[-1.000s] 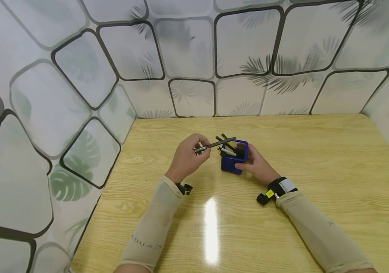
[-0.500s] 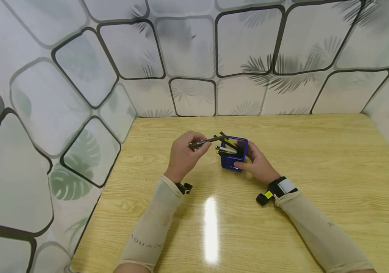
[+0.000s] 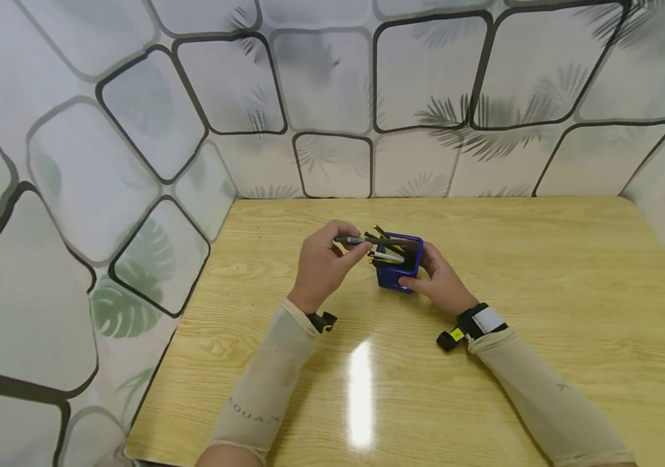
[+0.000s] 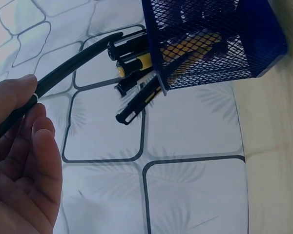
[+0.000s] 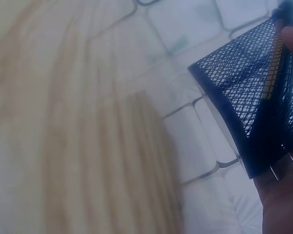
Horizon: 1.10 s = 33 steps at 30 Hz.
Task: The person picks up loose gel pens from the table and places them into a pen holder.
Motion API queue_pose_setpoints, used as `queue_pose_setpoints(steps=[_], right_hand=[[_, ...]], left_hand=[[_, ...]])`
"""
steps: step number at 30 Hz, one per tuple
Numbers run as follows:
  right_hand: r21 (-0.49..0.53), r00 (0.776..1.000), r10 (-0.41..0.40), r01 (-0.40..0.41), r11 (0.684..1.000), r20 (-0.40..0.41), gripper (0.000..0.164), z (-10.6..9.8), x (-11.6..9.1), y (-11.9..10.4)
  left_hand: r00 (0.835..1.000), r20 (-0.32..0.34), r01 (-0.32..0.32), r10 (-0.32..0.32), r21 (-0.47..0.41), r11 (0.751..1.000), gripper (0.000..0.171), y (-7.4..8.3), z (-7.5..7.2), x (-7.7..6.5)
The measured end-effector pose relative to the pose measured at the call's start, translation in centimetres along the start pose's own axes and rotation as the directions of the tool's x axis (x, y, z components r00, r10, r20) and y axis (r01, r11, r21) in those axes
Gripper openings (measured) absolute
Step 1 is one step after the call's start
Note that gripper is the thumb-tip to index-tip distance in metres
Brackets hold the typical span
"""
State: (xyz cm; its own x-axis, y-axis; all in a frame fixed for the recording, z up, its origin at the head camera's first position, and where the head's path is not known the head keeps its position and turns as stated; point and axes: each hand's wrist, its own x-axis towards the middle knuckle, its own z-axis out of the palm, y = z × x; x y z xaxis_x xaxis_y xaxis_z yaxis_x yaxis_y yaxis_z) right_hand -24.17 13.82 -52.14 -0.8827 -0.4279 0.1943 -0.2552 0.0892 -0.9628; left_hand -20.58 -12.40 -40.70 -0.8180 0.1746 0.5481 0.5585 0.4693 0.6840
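Note:
My left hand [image 3: 321, 266] pinches a slim dark pen [image 4: 63, 73] with a pale ring near the fingertips. In the head view the pen lies nearly level, its far end reaching over the mouth of a blue mesh pen holder [image 3: 391, 279]. My right hand [image 3: 448, 284] grips that holder from the right side, thumb across the front, and keeps it tilted with its mouth toward the left hand. Several pens [image 4: 136, 63], black, yellow and white, stick out of the mouth. In the right wrist view, yellow and dark pens show through the mesh [image 5: 229, 92].
Both hands work over a light wooden table [image 3: 484, 389]. A patterned backdrop [image 3: 332, 97] rises along its back and left edges. Wrist-camera straps [image 3: 481, 319] sit on both wrists over beige sleeves.
The left hand first drew back slightly left, then moved right, and the pen went from slanting to nearly level over the holder's mouth. The right hand and holder have barely shifted.

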Motion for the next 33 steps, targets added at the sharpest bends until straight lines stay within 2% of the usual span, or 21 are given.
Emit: queue_pose_setpoints(steps=[9, 16, 20, 24, 28, 33], right_hand=[[-0.01, 1.0, -0.004, 0.005, 1.0, 0.022, 0.076, 0.8, -0.1, -0.7], [-0.006, 0.999, -0.018, 0.019, 1.0, 0.034, 0.077, 1.2, 0.0, -1.0], [-0.002, 0.999, -0.033, 0.034, 0.999, 0.032, 0.076, 1.4, 0.2, -0.9], [0.022, 0.998, -0.021, 0.02, 1.0, 0.051, 0.076, 1.6, 0.4, -0.7], [0.047, 0.996, 0.017, -0.021, 0.999, 0.086, 0.073, 1.5, 0.6, -0.6], [0.026, 0.992, 0.018, -0.021, 0.999, 0.121, 0.072, 1.5, 1.1, -0.7]], left_hand=[[1.0, 0.013, -0.015, 0.014, 0.08, 0.997, 0.022, 0.9, -0.5, 0.6], [0.995, 0.092, 0.025, -0.039, 0.151, 0.988, 0.023, 0.8, 0.0, 0.8], [0.988, 0.134, 0.053, -0.077, 0.175, 0.983, 0.049, 0.6, 0.4, 0.9], [0.993, 0.091, 0.063, -0.076, 0.136, 0.989, 0.074, 0.5, 0.3, 0.7], [0.995, 0.074, 0.067, -0.074, 0.094, 0.993, 0.076, 0.4, -0.1, 0.4], [0.985, 0.135, 0.096, -0.108, 0.094, 0.991, 0.078, -0.1, -0.3, 0.0]])
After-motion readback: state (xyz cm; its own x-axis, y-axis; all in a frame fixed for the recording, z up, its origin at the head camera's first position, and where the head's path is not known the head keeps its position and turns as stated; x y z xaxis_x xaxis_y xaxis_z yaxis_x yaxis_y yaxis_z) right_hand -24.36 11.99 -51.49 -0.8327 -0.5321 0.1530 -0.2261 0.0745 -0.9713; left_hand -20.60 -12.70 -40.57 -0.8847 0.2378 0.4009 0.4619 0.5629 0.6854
